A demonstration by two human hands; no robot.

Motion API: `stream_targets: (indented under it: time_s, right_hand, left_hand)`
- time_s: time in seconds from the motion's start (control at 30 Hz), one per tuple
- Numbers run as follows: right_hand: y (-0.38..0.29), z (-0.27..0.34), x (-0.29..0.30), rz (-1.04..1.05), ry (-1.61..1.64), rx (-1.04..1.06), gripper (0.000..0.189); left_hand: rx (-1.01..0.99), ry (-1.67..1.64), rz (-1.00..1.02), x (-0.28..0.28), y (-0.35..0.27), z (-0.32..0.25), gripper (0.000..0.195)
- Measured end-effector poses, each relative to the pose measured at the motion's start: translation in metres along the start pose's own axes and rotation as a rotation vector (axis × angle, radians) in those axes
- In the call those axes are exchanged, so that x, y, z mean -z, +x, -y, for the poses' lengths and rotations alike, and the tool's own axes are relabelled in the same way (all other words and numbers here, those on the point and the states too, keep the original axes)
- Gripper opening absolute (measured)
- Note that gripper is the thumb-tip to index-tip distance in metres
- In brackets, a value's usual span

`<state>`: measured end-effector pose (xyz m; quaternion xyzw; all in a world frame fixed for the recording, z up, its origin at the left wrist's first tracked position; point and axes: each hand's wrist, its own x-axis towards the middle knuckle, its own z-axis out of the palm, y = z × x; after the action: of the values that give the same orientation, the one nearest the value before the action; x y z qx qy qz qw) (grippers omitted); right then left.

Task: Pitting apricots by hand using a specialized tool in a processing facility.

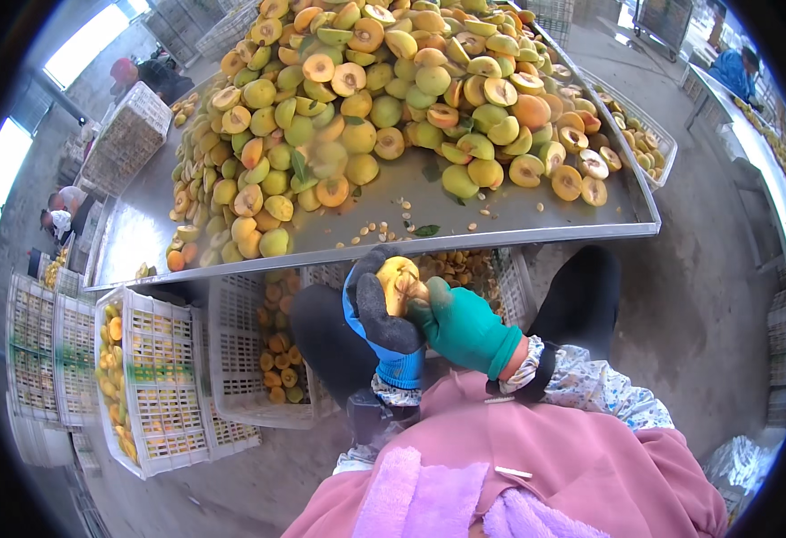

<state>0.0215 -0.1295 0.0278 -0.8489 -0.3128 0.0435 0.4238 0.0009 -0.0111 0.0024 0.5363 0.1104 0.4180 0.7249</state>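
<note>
My left hand (387, 329), in a blue glove with a black coated palm, holds a yellow apricot (396, 279) just below the front edge of the metal table (399, 245). The fruit looks torn on its right side, with a brownish part showing. My right hand (467, 323), in a green glove, pinches that side with thumb and fingers; whether a pit or a tool is between them is hidden. On the table behind my hands lies a large heap of whole and halved apricots (366, 101).
Loose pits (383, 228) and leaves (426, 231) lie near the table edge. A crate (251, 397) holding apricot halves stands left of my knees. Another fruit crate (164, 383) stands further left. More fruit fills a crate (668, 151) right of the table. Other people sit in the background.
</note>
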Motion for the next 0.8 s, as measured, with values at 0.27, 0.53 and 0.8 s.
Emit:
stream_targets:
  time_s: [0.27, 0.53, 0.8]
  right_hand:
    - [0.021, -0.008, 0.013, 0.116, 0.099, -0.001, 0.035]
    - [0.028, -0.036, 0.025, 0.339, 0.096, -0.015, 0.041]
    - [0.032, -0.026, 0.02, 0.44, 0.295, -0.299, 0.05]
  left_hand:
    - [-0.006, 0.255, 0.316, 0.009, 0.039, 0.014, 0.024]
    - [0.009, 0.443, 0.621, 0.016, 0.051, 0.033, 0.017]
    - [0.039, 0.415, 0.436, 0.012, 0.04, 0.035, 0.026]
